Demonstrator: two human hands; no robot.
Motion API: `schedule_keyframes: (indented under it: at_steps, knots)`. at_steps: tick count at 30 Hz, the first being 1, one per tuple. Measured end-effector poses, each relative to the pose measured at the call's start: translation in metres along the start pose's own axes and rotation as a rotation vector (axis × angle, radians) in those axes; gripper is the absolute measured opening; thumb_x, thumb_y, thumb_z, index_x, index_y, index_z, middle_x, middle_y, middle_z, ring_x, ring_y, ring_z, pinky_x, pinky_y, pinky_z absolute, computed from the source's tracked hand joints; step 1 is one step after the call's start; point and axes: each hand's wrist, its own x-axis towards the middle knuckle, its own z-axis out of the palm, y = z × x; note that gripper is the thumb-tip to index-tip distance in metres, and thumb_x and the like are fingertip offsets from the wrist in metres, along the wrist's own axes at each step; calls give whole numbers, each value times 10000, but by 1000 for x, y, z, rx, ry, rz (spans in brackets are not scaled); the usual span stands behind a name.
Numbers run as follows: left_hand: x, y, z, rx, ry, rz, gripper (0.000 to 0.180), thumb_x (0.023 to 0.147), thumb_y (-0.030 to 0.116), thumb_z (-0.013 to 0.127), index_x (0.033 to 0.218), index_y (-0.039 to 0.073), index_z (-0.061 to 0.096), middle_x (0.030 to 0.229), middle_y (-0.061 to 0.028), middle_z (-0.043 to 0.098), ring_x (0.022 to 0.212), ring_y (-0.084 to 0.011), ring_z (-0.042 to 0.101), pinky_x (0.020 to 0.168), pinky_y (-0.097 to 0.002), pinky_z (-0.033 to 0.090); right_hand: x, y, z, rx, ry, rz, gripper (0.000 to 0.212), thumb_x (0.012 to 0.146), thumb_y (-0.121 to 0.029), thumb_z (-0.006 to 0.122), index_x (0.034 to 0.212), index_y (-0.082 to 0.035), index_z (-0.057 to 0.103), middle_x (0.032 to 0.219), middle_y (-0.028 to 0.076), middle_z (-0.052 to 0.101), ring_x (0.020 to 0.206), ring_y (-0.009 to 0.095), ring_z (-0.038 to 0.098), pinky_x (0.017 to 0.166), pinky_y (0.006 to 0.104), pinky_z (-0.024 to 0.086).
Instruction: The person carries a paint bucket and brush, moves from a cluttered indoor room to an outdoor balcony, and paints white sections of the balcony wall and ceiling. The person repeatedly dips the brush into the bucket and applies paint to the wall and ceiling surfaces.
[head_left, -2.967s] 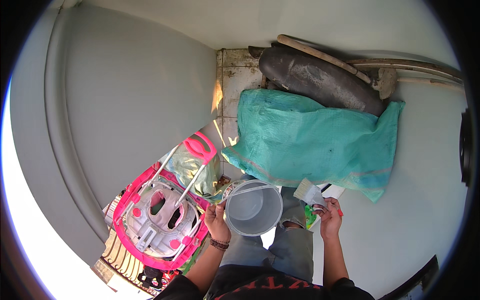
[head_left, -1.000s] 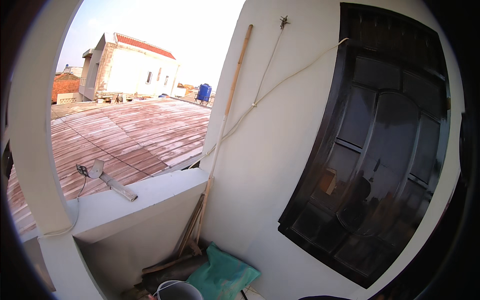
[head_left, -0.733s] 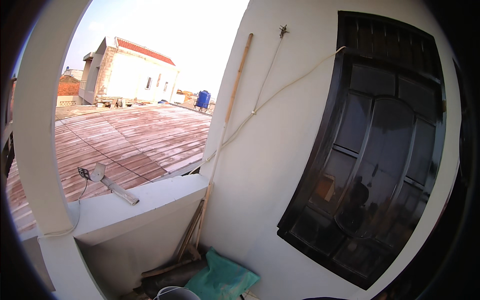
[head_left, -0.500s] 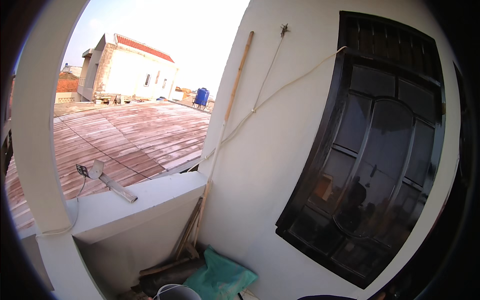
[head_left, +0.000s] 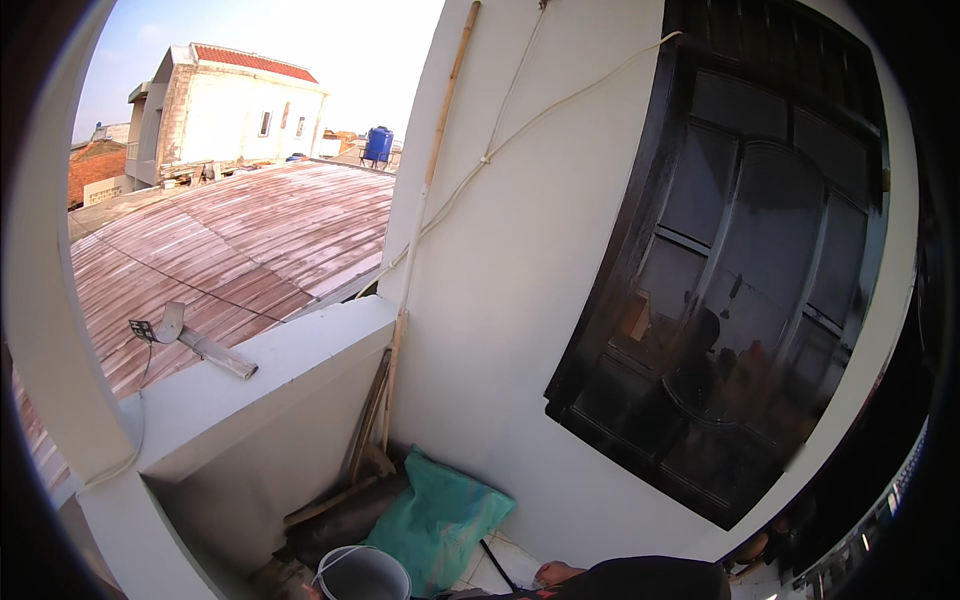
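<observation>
Neither of my hands can be made out. At the lower edge a dark garment point(head_left: 650, 578) stretches across, with a rounded patch of bare skin point(head_left: 558, 573) at its left end that looks like a bent knee. A pale bucket point(head_left: 368, 575) with a thin wire handle stands at the bottom, left of the middle, cut off by the picture's edge. Left of it a small sliver of skin shows, too little to name. Behind the bucket slumps a green woven sack point(head_left: 440, 520). A thin black rod point(head_left: 497, 565) lies on the tiles between sack and garment.
A bamboo pole point(head_left: 440, 120) and wooden sticks point(head_left: 370, 415) lean in the corner. The low white wall point(head_left: 300, 345) carries a lamp-like fixture point(head_left: 200, 345). A dark framed glass window point(head_left: 740, 290) fills the right. Cord runs along the wall; a rusty corrugated roof point(head_left: 250, 220) lies beyond.
My view has tilted down and shifted slightly right. More of the bucket, the sack and the floor tiles shows, and the dark garment with the bare skin has come into sight.
</observation>
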Motion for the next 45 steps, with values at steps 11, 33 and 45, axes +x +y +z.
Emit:
schedule_keyframes:
  at_steps: [11,33,45]
  knots:
    - [-19,13,-9,-293,-20,-113,623,1024,476,338,1254,-59,557,1262,-179,597,1149,-309,566,1022,-428,433,12,-28,9,-5,5,108,312,805,-335,633,1046,-150,705,909,43,706,747,194,676,579,337,566]
    - [-25,10,-22,-315,18,-120,653,965,524,487,1170,-84,607,1151,-164,650,1078,-251,591,950,-377,460,-15,-93,-6,100,-23,290,230,763,-266,576,870,-141,737,736,108,688,655,258,682,586,376,543]
    - [-25,12,-8,-318,-55,-188,634,967,514,486,1128,-85,619,1132,-164,659,1074,-264,600,943,-399,470,-20,-97,16,178,117,196,203,743,-283,659,825,-114,738,828,120,708,812,273,680,737,372,527]
